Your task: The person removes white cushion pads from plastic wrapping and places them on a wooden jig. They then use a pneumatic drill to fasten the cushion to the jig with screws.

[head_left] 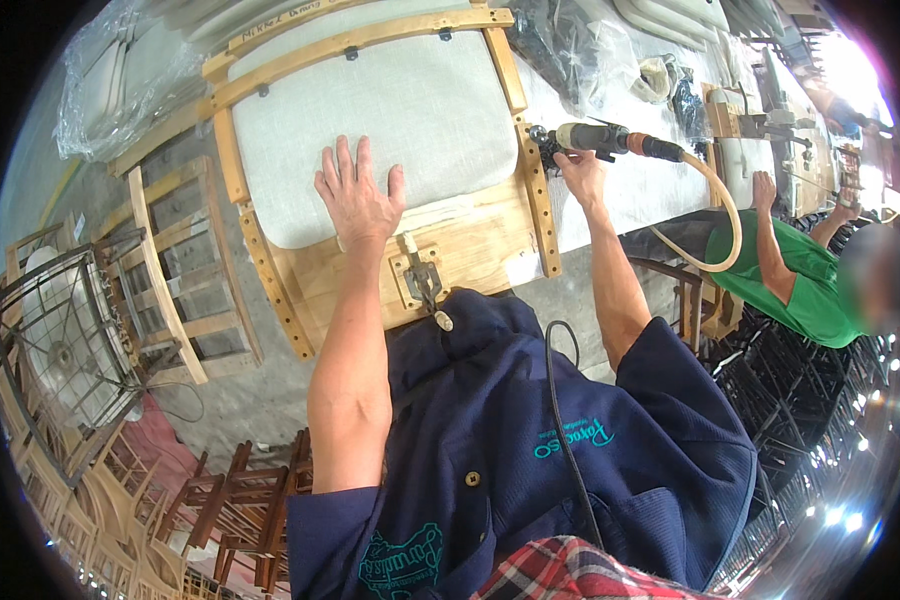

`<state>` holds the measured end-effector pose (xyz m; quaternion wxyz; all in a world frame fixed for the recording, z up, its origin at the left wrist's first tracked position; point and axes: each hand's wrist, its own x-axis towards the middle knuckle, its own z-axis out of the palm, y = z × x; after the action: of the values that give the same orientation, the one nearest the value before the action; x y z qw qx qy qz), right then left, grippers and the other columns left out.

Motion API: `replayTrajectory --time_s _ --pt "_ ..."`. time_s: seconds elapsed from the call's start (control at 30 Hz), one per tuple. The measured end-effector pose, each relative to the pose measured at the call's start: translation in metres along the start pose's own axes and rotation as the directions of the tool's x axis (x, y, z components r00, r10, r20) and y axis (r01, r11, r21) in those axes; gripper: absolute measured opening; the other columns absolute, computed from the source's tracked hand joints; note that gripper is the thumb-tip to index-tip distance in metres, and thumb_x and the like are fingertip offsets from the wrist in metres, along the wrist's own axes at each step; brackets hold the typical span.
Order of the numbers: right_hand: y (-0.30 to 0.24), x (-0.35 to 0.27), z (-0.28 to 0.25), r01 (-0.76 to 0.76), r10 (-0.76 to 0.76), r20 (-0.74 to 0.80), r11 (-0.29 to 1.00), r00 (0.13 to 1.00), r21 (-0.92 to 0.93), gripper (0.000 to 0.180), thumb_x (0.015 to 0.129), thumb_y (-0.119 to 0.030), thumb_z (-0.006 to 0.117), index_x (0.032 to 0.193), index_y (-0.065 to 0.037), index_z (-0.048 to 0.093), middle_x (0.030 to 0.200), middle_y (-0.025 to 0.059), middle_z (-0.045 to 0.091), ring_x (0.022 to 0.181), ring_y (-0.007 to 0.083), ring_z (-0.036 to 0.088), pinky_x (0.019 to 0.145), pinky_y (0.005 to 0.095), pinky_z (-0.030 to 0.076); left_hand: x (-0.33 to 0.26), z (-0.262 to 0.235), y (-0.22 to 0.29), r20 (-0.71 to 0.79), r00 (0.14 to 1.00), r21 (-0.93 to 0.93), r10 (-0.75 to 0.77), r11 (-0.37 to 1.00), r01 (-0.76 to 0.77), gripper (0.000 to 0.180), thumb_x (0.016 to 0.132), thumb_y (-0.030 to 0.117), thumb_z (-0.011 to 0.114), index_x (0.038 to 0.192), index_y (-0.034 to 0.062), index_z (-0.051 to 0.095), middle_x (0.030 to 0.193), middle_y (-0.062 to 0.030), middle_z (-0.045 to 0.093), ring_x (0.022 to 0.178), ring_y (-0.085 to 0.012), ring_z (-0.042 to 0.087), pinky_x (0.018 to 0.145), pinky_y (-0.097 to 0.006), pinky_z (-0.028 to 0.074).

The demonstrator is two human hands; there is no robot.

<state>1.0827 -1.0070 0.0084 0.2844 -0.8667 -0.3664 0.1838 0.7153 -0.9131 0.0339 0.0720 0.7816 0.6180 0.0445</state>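
My left hand [358, 195] lies spread flat on a pale grey fabric-covered cushion [440, 110], its fingers stretched toward the far side. The cushion sits in a wooden frame [535, 190] with holes along its side rails. At the right side of this frame, my right hand [582, 178] is closed at the black end of an air tool [595, 138]; its fingertips are partly hidden. A pale air hose [725, 195] runs from the tool's orange collar and loops down to the right. A metal toggle clamp [422, 278] is fixed to the frame's near board, close to my body.
Plastic-wrapped cushions [105, 85] stand at the far left, above a wooden pallet [175, 250] and a black wire-guarded fan [65, 345]. Brown wooden chair frames [250, 500] stand lower left. A person in a green shirt [785, 275] works at the right, near another clamping fixture [760, 125].
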Motion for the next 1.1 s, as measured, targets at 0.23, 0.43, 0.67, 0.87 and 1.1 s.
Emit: replayTrajectory --time_s 0.23,0.43,0.67,0.87,1.1 --pt "0.014 0.007 0.002 0.103 -0.106 -0.028 0.991 0.994 -0.088 0.022 0.084 -0.009 0.072 0.103 0.001 0.071 0.088 0.0175 0.075 0.085 0.0320 0.074 0.079 0.0417 0.056 -0.001 0.006 0.000 -0.039 0.999 -0.020 0.007 1.000 -0.008 0.068 0.099 0.055 0.047 0.155 0.0164 0.042 0.164 -0.0123 0.030 0.154 -0.0332 0.020 0.127 -0.056 0.017" --pt "0.027 0.006 0.001 0.097 -0.093 0.031 0.981 0.995 -0.170 0.028 0.081 -0.014 0.073 0.104 0.002 0.073 0.088 0.0194 0.076 0.085 0.0324 0.075 0.080 0.0401 0.057 0.000 0.004 0.000 -0.035 0.999 -0.035 0.005 0.999 -0.006 0.068 0.098 0.055 0.048 0.154 0.0161 0.043 0.163 -0.0125 0.032 0.154 -0.0330 0.020 0.126 -0.056 0.017" --pt "0.041 -0.007 0.010 0.045 -0.025 0.074 0.955 0.997 -0.294 0.032 0.076 -0.014 0.073 0.102 0.005 0.073 0.084 0.0238 0.073 0.085 0.0390 0.073 0.080 0.0448 0.057 -0.001 0.006 0.000 -0.041 0.999 -0.032 0.008 0.999 -0.009 0.069 0.098 0.054 0.048 0.155 0.0162 0.043 0.164 -0.0129 0.031 0.154 -0.0336 0.019 0.126 -0.057 0.017" --pt "0.048 -0.023 0.018 0.187 -0.254 -0.148 0.914 0.956 -0.360 0.032 0.074 -0.020 0.077 0.097 0.003 0.077 0.081 0.0198 0.074 0.086 0.0337 0.072 0.084 0.0414 0.056 -0.001 0.005 -0.001 -0.042 0.999 -0.051 0.008 0.999 -0.010 0.068 0.098 0.054 0.049 0.154 0.0163 0.043 0.164 -0.0132 0.031 0.154 -0.0339 0.019 0.126 -0.057 0.017" --pt "0.057 -0.015 0.020 0.121 -0.154 -0.071 0.934 0.986 -0.335 0.027 0.080 -0.019 0.073 0.098 -0.001 0.079 0.085 0.0178 0.076 0.086 0.0341 0.073 0.085 0.0415 0.056 -0.001 0.004 0.000 -0.029 1.000 -0.046 0.006 0.999 -0.007 0.068 0.098 0.054 0.049 0.155 0.0170 0.042 0.164 -0.0128 0.030 0.155 -0.0339 0.019 0.126 -0.057 0.016"
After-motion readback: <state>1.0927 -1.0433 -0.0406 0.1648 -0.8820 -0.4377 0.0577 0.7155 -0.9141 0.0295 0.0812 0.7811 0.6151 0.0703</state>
